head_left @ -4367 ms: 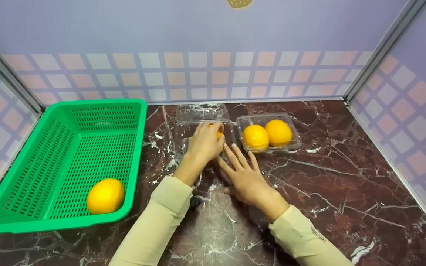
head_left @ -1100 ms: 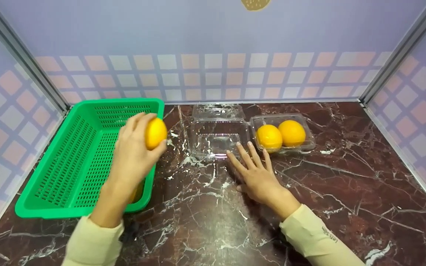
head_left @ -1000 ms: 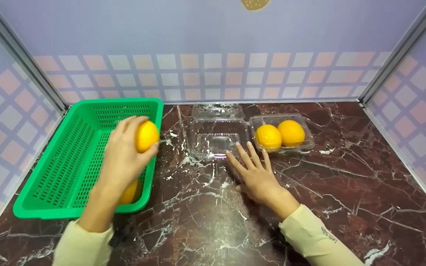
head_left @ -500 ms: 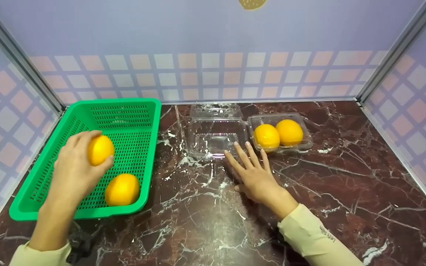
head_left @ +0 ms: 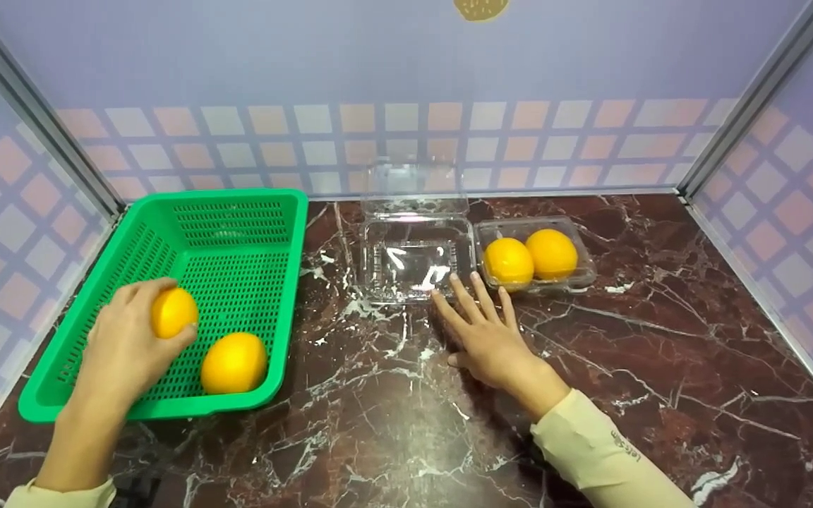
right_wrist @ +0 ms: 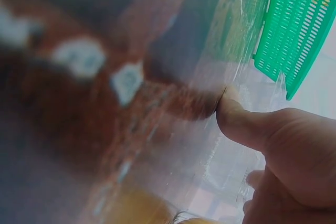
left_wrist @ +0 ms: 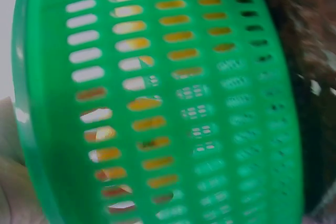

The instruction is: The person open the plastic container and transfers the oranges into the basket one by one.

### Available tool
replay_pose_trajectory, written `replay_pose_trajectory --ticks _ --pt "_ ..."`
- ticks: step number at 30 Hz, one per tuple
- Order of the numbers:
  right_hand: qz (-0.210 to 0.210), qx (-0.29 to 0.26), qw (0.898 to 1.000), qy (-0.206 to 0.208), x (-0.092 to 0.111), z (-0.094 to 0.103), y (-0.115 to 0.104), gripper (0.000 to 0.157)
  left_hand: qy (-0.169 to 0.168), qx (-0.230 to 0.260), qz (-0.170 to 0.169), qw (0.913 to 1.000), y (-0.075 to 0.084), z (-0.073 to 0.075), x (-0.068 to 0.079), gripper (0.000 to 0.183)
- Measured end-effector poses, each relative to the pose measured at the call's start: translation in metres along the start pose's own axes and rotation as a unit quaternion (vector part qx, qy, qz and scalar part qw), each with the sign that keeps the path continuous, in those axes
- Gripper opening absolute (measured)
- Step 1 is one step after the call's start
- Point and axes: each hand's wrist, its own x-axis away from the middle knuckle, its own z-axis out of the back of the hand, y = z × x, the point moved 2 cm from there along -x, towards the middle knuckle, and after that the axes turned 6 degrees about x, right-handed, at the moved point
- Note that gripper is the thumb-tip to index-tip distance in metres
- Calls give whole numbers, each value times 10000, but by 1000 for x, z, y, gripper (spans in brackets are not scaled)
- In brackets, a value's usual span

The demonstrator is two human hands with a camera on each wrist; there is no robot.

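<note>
At far left I see the green basket (head_left: 202, 404) on the marbled counter (head_left: 364, 423); over it, the left hand (head_left: 124, 342) grips one orange (head_left: 175, 312) between thumb and fingers; I cannot tell whether that fruit touches the floor; a second orange (head_left: 234, 363) sits in the near right corner; next, a clear container (head_left: 413, 254) stands open, lid (head_left: 413, 187) raised behind; the right hand (head_left: 495, 346) spreads its fingers wide just beside it; rightmost, a clear box (head_left: 586, 271) holds two more oranges (head_left: 552, 254).
</note>
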Motion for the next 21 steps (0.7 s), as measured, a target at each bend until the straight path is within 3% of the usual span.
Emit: replay_pose_trajectory --ticks 8,13,21 --pt "-2 -81 10000 35 -1 1 0 100 -469 -271 213 9983 -26 -1 9 69" --pt "-26 -208 9997 113 -1 0 0 101 -843 -398 460 9946 -30 1 8 72" --pt "40 -313 9991 298 -2 0 -1 105 -1115 -535 733 9896 -35 4 9 73"
